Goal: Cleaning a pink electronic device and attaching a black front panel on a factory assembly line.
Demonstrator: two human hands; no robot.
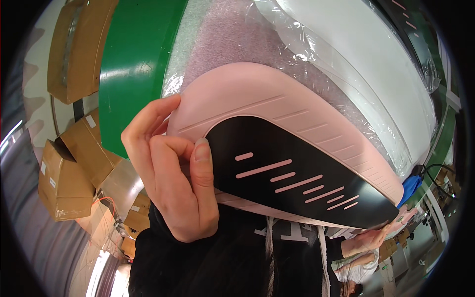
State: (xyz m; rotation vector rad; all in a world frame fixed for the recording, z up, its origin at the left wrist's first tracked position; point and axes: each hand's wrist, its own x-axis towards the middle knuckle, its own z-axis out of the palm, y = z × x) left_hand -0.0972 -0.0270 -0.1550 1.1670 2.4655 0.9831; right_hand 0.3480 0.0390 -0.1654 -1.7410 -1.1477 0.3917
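Note:
Tilted up in front of my chest is a long pink plastic panel (pixel 316 116) with ribbed grooves and a glossy black inset (pixel 262 153) cut by several slanted pink stripes. Its wide left end is gripped by my left hand (pixel 180 168), with the thumb on the face near the black inset and the other fingers curled at the edge. At the narrow right end, my right hand (pixel 368 241) holds the lower edge, its fingers partly hidden by the panel. Behind the panel lies a sheet of clear bubble wrap or foam (pixel 217 39).
A green surface (pixel 133 69) runs along the left. Clear film covers a large white piece (pixel 366 49) at the upper right, beside a dark striped panel (pixel 408 22). Cardboard boxes (pixel 64 183) stand left. A blue object (pixel 410 190) with a black cable sits right; a person in white (pixel 358 272) is beyond.

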